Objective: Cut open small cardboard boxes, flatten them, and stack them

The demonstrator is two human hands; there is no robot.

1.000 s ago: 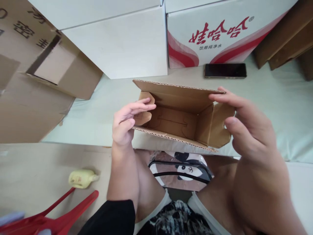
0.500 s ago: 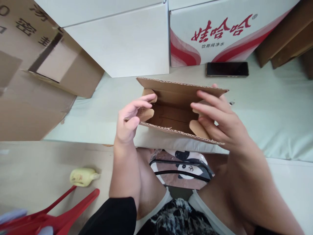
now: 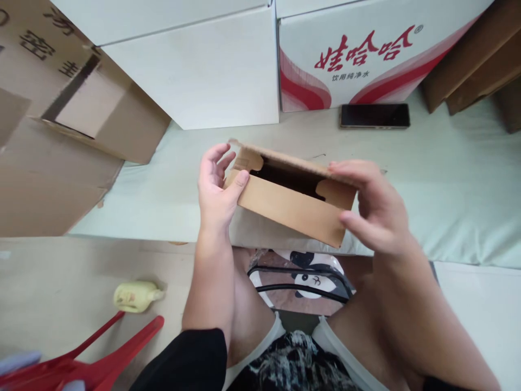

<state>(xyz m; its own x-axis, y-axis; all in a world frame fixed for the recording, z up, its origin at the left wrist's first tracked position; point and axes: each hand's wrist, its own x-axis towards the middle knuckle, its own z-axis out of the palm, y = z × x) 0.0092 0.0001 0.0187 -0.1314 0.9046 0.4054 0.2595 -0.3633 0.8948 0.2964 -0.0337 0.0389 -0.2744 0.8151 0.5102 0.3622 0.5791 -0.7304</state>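
I hold a small brown corrugated cardboard box (image 3: 288, 209) above the pale green surface (image 3: 456, 179). My left hand (image 3: 215, 187) grips its left end, thumb pressed on the front wall and fingers curled behind. My right hand (image 3: 372, 203) grips the right end, fingers over the top edge and thumb on the front. The box is tilted with its front wall toward me. Both side tabs are folded inward over the dark opening.
A black phone (image 3: 375, 115) lies flat behind the box. Large white cartons (image 3: 203, 70), one with red print (image 3: 366, 54), stand at the back. Brown cardboard boxes (image 3: 52, 136) sit left. A panda-print bag (image 3: 305, 279), a yellow bottle (image 3: 136, 296) and a red plastic chair (image 3: 101, 358) are below.
The box has tipped from open-side-up to front wall facing me. The right side tab got folded inward, and both hands shifted to clasp the ends.
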